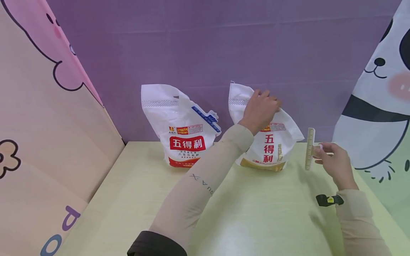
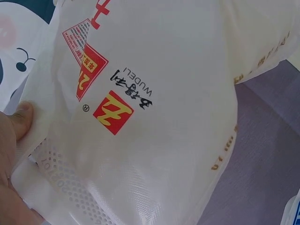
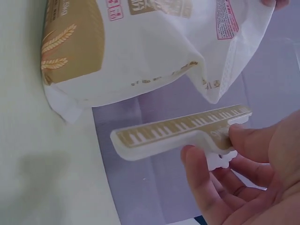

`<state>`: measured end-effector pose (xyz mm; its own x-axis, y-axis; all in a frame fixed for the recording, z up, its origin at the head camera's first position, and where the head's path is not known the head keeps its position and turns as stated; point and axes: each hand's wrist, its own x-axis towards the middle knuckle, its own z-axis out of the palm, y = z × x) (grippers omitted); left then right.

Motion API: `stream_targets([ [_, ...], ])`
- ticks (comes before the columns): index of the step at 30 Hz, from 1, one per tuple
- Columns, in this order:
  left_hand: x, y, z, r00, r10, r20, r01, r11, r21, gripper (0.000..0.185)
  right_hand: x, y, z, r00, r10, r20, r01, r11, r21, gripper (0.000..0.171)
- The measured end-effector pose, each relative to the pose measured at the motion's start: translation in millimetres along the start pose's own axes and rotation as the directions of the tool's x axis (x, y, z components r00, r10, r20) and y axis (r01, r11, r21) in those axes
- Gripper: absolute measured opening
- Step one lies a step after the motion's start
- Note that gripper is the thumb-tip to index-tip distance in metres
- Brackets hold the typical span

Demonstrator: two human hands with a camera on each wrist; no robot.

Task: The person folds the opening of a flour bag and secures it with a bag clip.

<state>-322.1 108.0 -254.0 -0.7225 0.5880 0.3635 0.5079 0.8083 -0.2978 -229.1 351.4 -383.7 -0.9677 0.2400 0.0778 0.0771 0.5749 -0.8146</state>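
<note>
My left hand (image 1: 261,108) grips the upper edge of a white flour bag (image 1: 253,156) with red lettering and a gold base. In the left wrist view the thumb presses the film of this flour bag (image 2: 178,122) near its perforated strip. To the right of the bag, my right hand (image 1: 336,163) pinches a gold-and-white bag clip (image 1: 309,149) by its small handle. The right wrist view shows the clip (image 3: 178,129) held between thumb and fingers, apart from the bag. The bag's top corner leans left.
Left of it stands a second white flour bag (image 1: 187,144) with a red label. A blue-and-white clip (image 1: 206,119) lies along that bag's slanted upper right edge. A purple cloth (image 1: 192,46) hangs behind the pale table (image 1: 134,199), with cartoon-printed panels on both sides.
</note>
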Motion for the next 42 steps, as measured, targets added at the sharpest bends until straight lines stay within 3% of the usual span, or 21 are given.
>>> stream_targets([
  [17, 0.8, 0.5, -0.1, 1.0, -0.008, 0.002, 0.008, 1.0, 0.003, 0.034, 7.2, -28.0, -8.3, 0.986, -0.067, -0.15, 0.05, 0.992, -0.115, 0.043],
  [29, 0.5, 0.1, 0.9, 1.0, -0.004, -0.003, 0.004, 1.0, 0.001, 0.034, 7.1, -43.7, -11.7, 0.938, -0.21, -0.277, 0.161, 0.969, -0.189, 0.033],
  [42, 0.8, 0.2, 1.6, 1.0, -0.005, 0.006, 0.005, 1.0, -0.006, 0.033, 10.9, -60.3, -10.7, 0.904, -0.31, -0.294, 0.251, 0.942, -0.221, 0.027],
])
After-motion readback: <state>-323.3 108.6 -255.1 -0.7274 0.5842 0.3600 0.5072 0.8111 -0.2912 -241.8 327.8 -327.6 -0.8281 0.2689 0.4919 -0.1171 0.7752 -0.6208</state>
